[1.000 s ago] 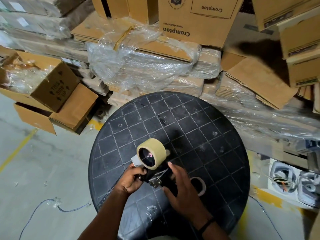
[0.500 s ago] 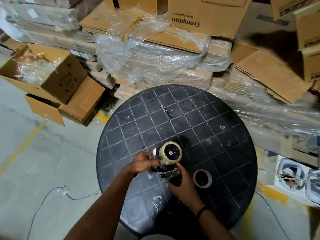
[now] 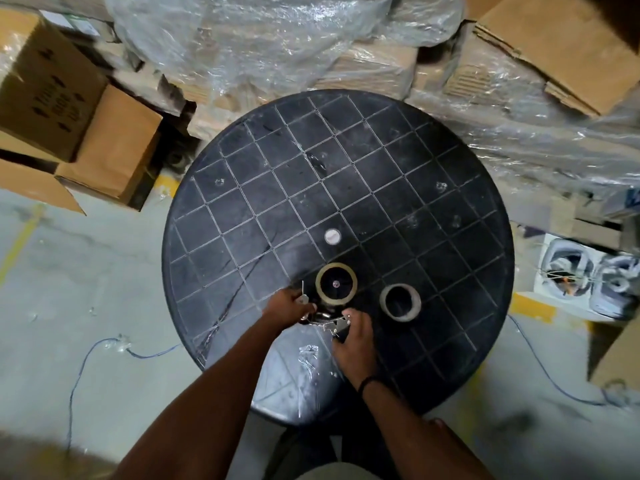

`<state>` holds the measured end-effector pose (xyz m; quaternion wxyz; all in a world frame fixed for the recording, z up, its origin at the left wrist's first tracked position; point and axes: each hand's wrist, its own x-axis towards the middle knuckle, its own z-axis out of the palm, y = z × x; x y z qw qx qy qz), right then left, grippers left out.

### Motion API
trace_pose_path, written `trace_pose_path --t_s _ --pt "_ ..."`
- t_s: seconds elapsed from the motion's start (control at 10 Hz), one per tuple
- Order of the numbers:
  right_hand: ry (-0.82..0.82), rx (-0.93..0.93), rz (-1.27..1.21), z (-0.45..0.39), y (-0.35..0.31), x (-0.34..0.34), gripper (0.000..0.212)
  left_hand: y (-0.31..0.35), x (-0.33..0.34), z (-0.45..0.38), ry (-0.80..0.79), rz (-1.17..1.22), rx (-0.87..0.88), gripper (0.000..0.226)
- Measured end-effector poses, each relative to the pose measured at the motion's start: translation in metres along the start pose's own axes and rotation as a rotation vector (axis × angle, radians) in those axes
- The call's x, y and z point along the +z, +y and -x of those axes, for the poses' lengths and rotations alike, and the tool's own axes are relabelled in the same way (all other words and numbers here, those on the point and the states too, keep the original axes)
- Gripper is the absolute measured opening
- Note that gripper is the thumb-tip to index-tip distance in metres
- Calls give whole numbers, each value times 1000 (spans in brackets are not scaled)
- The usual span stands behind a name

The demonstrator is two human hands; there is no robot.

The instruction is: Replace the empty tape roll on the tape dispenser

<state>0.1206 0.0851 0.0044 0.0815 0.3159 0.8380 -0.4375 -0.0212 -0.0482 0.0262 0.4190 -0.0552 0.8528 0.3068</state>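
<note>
Since the earlier frame the tape dispenser [image 3: 327, 318] has been lowered to the round black table [image 3: 450, 161], its new tape roll [image 3: 336, 284] now seen end-on just beyond both hands. The left hand [image 3: 289, 306] is closed on the dispenser's left side; the right hand [image 3: 355, 336] is curled around its near end, nearer the handle. The empty tape roll [image 3: 400, 303] lies just right, untouched. The dispenser's body is largely hidden by fingers, and the tape's free end cannot be made out.
</note>
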Motion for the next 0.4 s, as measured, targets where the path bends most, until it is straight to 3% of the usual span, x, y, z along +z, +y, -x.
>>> trace_pose_path --t_s 0.2,0.3,0.4 --pt "-163 28 10 -7 -5 -5 59 -9 -7 15 14 121 12 41" --pt "-280 31 93 -16 -20 -20 61 -11 -8 30 1 179 39 58" --pt "-235 -84 214 -12 -38 -31 70 -2 -4 56 37 35 175 65"
